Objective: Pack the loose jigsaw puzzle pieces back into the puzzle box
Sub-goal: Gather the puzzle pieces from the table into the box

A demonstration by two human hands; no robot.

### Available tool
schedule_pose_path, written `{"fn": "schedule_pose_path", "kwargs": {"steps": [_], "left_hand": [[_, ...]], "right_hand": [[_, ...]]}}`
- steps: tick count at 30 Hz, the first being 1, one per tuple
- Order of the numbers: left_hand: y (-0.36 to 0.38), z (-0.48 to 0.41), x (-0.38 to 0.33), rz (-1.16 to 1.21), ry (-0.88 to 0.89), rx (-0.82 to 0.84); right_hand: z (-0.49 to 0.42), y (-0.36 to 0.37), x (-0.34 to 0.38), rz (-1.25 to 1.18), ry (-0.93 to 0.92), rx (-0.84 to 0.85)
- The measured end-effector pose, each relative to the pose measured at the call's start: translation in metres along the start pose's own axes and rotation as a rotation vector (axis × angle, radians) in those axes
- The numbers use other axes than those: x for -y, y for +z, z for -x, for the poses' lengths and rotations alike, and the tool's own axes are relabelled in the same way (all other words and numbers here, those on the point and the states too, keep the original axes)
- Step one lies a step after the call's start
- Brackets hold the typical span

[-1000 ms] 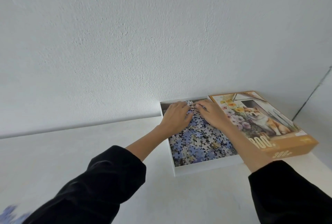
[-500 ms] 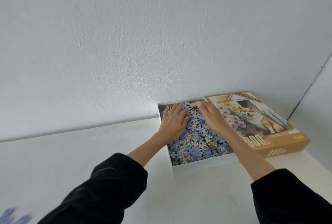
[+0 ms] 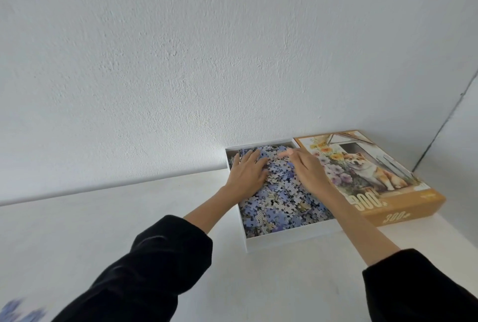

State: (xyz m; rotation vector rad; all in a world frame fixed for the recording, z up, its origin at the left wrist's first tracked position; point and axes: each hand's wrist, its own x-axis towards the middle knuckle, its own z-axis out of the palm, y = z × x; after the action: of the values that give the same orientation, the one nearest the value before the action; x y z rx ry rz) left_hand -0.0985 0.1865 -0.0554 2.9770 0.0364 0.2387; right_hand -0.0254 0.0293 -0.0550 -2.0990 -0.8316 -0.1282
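The white puzzle box [image 3: 284,241] sits on the white table [image 3: 103,218] against the wall [image 3: 181,63], heaped with blue and grey jigsaw pieces [image 3: 279,200]. The left hand [image 3: 247,174] and right hand [image 3: 307,171] lie flat on the heap, each grip open with fingers straight and holding nothing. The dog-picture lid [image 3: 403,208] lies touching the box's right side. A few blurred blue pieces [image 3: 18,311] lie at the table's near left corner.

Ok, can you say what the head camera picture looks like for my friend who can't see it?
A person's left hand and right hand rest flat on a heap of blue and white puzzle pieces inside an open white box on a white table. The orange lid, picturing a dog among flowers, lies beside it on the right.
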Motion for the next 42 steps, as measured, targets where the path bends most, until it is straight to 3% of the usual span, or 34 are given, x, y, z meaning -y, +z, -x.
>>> {"fn": "schedule_pose_path", "kwargs": {"steps": [3,7,9,13,18,22,25,29,33,38,42], "left_hand": [[-0.005,0.007,-0.012,0.071,0.017,-0.032],[-0.001,0.019,-0.022,0.033,-0.004,0.211],[0.0,0.021,-0.019,-0.02,-0.02,0.286],[-0.011,0.018,-0.016,-0.028,-0.008,0.424],[-0.033,0.026,-0.015,0.105,0.038,0.532],[-0.024,0.036,-0.014,-0.02,0.102,0.581],[-0.027,0.036,-0.015,0.029,0.112,0.61],[-0.03,0.04,-0.017,0.184,0.071,0.506],[-0.016,0.047,-0.015,0.048,-0.042,0.415],[-0.003,0.05,-0.017,0.012,0.067,0.312],[-0.005,0.05,-0.011,0.03,0.166,0.296]], "right_hand": [[-0.006,-0.003,-0.004,0.003,-0.007,-0.024],[-0.004,0.004,-0.014,0.325,0.015,0.29],[0.001,0.009,-0.015,0.482,0.004,0.358],[0.004,0.01,-0.016,0.482,0.016,0.358],[0.018,-0.006,-0.007,0.257,-0.012,0.093],[0.027,-0.013,-0.007,0.33,-0.043,0.256],[0.027,-0.019,0.0,0.295,-0.007,0.236],[0.035,-0.019,0.004,0.264,-0.033,0.155],[0.047,-0.014,-0.004,0.329,-0.039,0.231],[0.048,-0.016,0.003,0.273,-0.031,0.091],[0.052,-0.011,-0.007,0.339,-0.036,0.124]]}}
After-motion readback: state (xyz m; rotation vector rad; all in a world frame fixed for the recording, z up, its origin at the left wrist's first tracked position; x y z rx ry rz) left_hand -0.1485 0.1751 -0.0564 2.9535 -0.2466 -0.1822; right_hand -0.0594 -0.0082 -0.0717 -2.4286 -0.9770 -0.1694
